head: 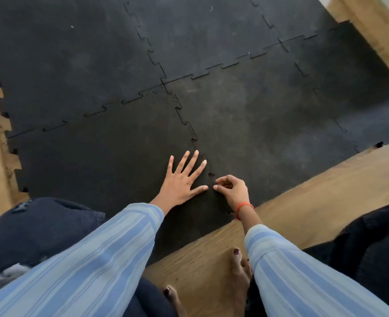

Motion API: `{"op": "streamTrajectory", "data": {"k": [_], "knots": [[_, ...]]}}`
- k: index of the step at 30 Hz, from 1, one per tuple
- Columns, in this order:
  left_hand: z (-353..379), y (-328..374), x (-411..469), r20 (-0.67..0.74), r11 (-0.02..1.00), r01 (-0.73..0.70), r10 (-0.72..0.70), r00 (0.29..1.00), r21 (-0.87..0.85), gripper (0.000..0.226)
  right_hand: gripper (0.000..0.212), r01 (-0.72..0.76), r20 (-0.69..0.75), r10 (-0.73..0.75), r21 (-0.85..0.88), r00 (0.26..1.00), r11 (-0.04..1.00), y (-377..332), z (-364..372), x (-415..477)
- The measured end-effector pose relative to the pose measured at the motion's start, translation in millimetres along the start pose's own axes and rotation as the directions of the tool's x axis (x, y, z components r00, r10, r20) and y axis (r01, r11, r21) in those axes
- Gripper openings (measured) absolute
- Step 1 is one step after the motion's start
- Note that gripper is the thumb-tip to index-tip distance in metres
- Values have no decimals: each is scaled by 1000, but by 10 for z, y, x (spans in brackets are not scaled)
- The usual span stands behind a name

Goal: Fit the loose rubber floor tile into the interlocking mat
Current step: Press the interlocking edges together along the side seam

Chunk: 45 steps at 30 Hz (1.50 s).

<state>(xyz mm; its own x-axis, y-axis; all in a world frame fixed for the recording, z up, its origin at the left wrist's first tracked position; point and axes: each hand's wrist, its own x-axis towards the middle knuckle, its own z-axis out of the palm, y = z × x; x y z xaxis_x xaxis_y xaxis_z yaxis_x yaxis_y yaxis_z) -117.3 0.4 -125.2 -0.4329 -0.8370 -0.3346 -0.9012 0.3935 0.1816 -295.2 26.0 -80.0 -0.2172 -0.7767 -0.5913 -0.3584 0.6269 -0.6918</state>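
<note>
The black rubber tile [97, 161] lies at the near left of the interlocking mat [269, 124], its far edge meshed with the tile behind it. My left hand [182, 179] rests flat on this tile with the fingers spread, close to its right edge. My right hand [231, 191] sits at the jigsaw seam [210, 175] between this tile and the one to its right, thumb and fingertips pinched on a tab at the tile's edge. A small gap shows in the seam just above those fingertips.
Wood floor [303, 202] borders the mat on the near, left and far right sides. My bare feet [240, 271] stand on it near the mat's edge. My knee in dark jeans [33, 229] is at the left, and a dark object [376, 248] at the right.
</note>
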Motion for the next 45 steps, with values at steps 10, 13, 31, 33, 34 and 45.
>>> {"op": "streamTrajectory", "data": {"k": [10, 13, 31, 33, 34, 45], "knots": [[223, 256, -203, -22, 987, -158, 159, 987, 43, 90, 29, -74, 37, 89, -310, 995, 948, 178, -142, -163], [216, 260, -192, -3, 987, -150, 150, 989, 54, 90, 30, -90, 33, 109, -362, 994, 928, 127, -131, -134], [66, 25, -114, -47, 1000, -1, 0, 999, -30, 77, 11, -160, 16, 177, -355, 984, 921, -205, 78, 109], [63, -15, -106, -36, 999, 2, -4, 999, -33, 72, 7, -176, -8, 180, -276, 984, 945, -215, 91, 132], [63, -12, -105, -27, 999, -1, 0, 1000, -34, 71, 6, -184, -5, 188, -239, 982, 953, -217, 88, 140], [-212, -345, 202, 35, 1000, 4, -4, 999, 5, 66, 24, -223, -92, 207, -240, 974, 945, -487, 127, 508]]}}
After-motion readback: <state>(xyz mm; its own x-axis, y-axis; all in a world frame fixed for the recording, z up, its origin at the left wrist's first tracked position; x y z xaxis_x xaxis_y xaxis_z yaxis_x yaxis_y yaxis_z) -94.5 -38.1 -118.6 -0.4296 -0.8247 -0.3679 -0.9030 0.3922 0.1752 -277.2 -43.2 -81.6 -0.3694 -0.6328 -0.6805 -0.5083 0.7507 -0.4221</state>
